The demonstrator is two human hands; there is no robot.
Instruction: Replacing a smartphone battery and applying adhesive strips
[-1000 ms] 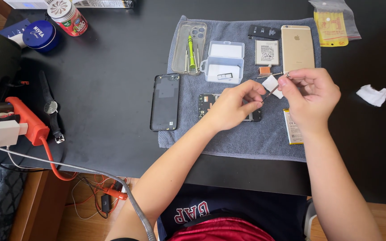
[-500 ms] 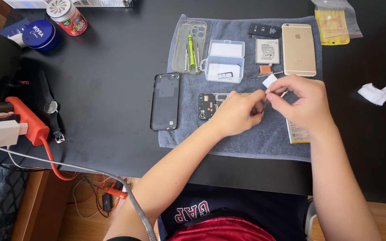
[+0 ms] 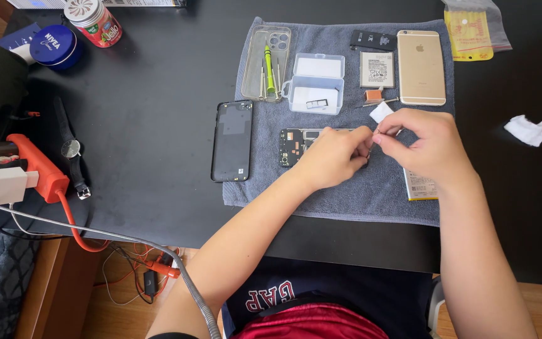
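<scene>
1. a clear plastic box with its hinged lid thrown back sits on the grey towel; a small dark part lies in its lower half, and the rest of its contents cannot be made out.
2. a clear phone case, lying open side up just left of the box, holds a green-handled screwdriver and thin metal tools beside it.
3. a clear bag with a yellow card inside lies at the far right of the black worktop, off the towel.
4. a blue round tin and a red-labelled can stand closed at the far left; their contents are not visible.
5. a small white piece is pinched at the fingertips of the right hand, above the middle of the towel, just below the small copper-coloured part and near the gold phone.
6. the left hand meets the right at the fingertips, over a dark circuit board that lies partly hidden beneath it.
7. right grip: fingers closed narrow on the white piece. left grip: fingers curled tight towards the same point; what it holds, if anything, cannot be told.
8. a black back cover lies at the towel's left edge; a flat battery shows under the right wrist; a second battery lies beside the gold phone.
</scene>
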